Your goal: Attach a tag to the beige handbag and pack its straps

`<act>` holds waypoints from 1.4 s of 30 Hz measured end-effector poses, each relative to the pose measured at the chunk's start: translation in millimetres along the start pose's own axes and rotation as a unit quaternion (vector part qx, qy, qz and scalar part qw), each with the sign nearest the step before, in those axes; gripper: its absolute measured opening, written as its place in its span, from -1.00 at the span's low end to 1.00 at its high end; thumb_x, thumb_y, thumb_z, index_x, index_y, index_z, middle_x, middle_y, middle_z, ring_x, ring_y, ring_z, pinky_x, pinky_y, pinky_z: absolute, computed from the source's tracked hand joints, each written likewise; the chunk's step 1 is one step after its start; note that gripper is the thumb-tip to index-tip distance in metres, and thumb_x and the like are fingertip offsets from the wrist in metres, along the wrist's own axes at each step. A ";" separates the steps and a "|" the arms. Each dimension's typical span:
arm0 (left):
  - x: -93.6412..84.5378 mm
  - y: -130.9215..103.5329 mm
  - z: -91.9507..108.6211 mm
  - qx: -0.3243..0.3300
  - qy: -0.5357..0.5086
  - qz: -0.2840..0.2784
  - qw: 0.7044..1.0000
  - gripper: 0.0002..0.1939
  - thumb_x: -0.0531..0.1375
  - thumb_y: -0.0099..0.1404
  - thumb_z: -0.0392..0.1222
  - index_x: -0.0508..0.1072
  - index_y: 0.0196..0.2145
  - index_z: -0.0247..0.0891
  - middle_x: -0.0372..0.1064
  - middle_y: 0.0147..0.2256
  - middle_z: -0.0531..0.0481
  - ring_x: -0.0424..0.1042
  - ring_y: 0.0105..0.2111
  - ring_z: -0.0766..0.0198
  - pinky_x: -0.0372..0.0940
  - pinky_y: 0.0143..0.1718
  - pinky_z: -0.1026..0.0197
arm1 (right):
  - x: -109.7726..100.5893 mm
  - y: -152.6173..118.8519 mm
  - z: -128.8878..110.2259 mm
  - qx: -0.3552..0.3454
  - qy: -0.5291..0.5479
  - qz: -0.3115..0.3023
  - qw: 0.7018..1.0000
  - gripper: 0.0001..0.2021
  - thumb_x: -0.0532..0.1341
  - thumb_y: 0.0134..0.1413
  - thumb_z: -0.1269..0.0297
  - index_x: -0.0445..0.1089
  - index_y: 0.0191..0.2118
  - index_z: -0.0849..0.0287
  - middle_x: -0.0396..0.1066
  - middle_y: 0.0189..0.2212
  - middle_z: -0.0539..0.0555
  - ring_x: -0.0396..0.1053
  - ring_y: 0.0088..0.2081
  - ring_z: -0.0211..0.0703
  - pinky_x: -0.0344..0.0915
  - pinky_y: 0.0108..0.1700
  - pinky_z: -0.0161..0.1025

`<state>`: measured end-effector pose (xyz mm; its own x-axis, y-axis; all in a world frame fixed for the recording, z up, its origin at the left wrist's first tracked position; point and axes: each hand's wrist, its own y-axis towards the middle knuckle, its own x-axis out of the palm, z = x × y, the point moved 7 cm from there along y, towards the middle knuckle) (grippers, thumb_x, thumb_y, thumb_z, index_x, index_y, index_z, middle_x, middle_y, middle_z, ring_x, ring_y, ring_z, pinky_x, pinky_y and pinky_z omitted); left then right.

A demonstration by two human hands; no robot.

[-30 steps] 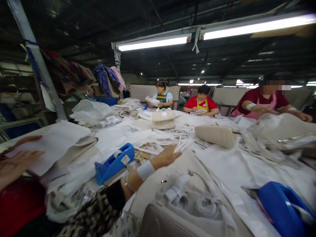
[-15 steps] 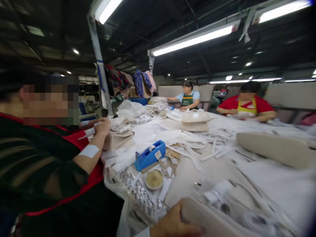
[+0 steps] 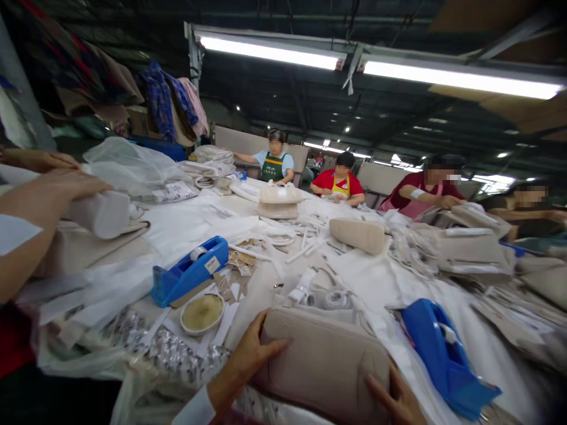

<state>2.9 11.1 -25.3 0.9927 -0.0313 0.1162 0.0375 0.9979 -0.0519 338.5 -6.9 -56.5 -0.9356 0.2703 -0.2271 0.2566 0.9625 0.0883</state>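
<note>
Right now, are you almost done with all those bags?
Not nearly. One beige bag is in hand: my left hand and right hand grip its two ends. Another beige bag lies closed farther up the table. Loose white wrapping and straps are scattered about, so plenty looks left.

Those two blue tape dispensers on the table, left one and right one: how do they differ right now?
The left dispenser lies beyond the left hand, beside a round dish; the right dispenser sits near the right hand, close to the camera. The left one shows a label and its tape roll on top; the right one tilts toward the table's near edge. Both are blue plastic. Both hands grip a beige bag.
</note>
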 end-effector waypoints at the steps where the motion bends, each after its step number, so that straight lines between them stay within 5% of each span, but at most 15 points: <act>1: -4.3 3.2 0.1 0.007 0.021 0.008 1.000 -0.07 0.40 -0.07 0.10 0.23 0.19 -0.33 0.28 0.15 -0.27 0.26 0.15 -0.12 0.19 0.18 -0.03 | -1.4 0.8 -6.1 0.001 0.013 -0.001 1.000 -0.27 0.34 -0.12 -0.12 0.30 0.18 0.07 0.30 0.18 0.18 0.14 0.25 0.33 0.08 0.27 0.20; 5: -5.7 16.3 16.1 0.047 0.071 0.003 0.996 -0.04 0.36 -0.03 0.06 0.15 0.25 -0.36 0.13 0.24 -0.29 0.13 0.24 -0.09 0.07 0.26 -0.02 | 3.8 16.7 -48.5 -0.012 0.044 -0.037 0.998 -0.30 0.32 -0.02 -0.09 0.21 0.23 0.00 0.17 0.27 0.11 0.01 0.32 0.15 -0.08 0.34 0.09; 8: 1.9 22.8 34.2 0.067 0.096 -0.012 0.993 -0.01 0.35 -0.03 0.01 0.10 0.28 -0.35 0.16 0.20 -0.26 0.18 0.20 -0.06 0.05 0.26 -0.01 | 12.6 38.3 -71.7 0.016 0.049 -0.047 0.998 -0.31 0.25 0.02 -0.18 0.22 0.21 0.05 0.26 0.19 0.19 0.16 0.24 0.15 0.02 0.29 0.08; 12: 6.8 27.7 51.7 0.090 0.142 -0.019 0.986 -0.01 0.37 -0.07 -0.03 0.14 0.27 -0.34 0.22 0.13 -0.23 0.21 0.15 -0.07 0.06 0.24 0.00 | 27.8 59.8 -85.3 0.042 0.025 -0.093 0.994 -0.02 0.37 -0.22 -0.21 0.11 0.28 0.20 0.26 0.11 0.33 0.31 0.08 0.21 0.23 0.12 0.03; 19: 11.6 28.7 61.0 0.127 0.185 -0.009 0.975 -0.11 0.33 0.01 -0.03 0.17 0.26 -0.34 0.29 0.03 -0.20 0.27 0.08 -0.04 0.15 0.17 0.05 | 33.5 61.1 -85.0 0.034 0.066 -0.132 0.988 0.07 0.43 -0.28 -0.06 -0.04 0.36 0.07 0.32 -0.12 0.13 0.37 -0.01 0.11 0.23 0.07 -0.03; 31: 12.1 28.3 44.8 0.109 0.149 0.003 0.983 -0.11 0.35 0.03 0.03 0.19 0.27 -0.27 0.37 -0.01 -0.14 0.33 0.03 -0.06 0.13 0.18 -0.04 | 27.2 46.1 -76.7 0.012 0.150 -0.117 0.982 0.01 0.42 -0.19 -0.02 -0.06 0.37 -0.08 0.34 0.09 0.17 0.21 0.21 0.14 0.22 0.14 0.03; 36: 15.0 33.5 37.2 0.101 0.102 -0.022 0.989 -0.08 0.35 0.04 0.05 0.14 0.29 -0.25 0.42 -0.05 -0.10 0.42 -0.07 0.00 0.27 0.08 0.03 | 31.2 36.9 -81.4 -0.010 0.189 -0.147 0.971 0.01 0.42 -0.19 -0.04 -0.05 0.37 -0.06 0.40 0.00 0.11 0.34 0.07 0.16 0.28 0.05 0.02; 42: 9.9 31.4 45.2 0.109 0.158 0.024 0.981 -0.10 0.37 -0.04 0.12 0.28 0.22 -0.28 0.45 -0.08 -0.13 0.38 -0.01 -0.10 0.26 0.10 0.00 | 33.8 33.0 -83.3 -0.035 0.238 -0.120 0.963 0.08 0.44 -0.19 0.02 -0.21 0.39 -0.10 0.41 -0.02 0.10 0.35 0.05 0.15 0.24 0.07 0.04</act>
<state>8.7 44.7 19.1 0.9799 0.0342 -0.1966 -0.0007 0.9858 0.1679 295.2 31.9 19.5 -0.9756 -0.0186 0.2189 0.0166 0.9873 0.1582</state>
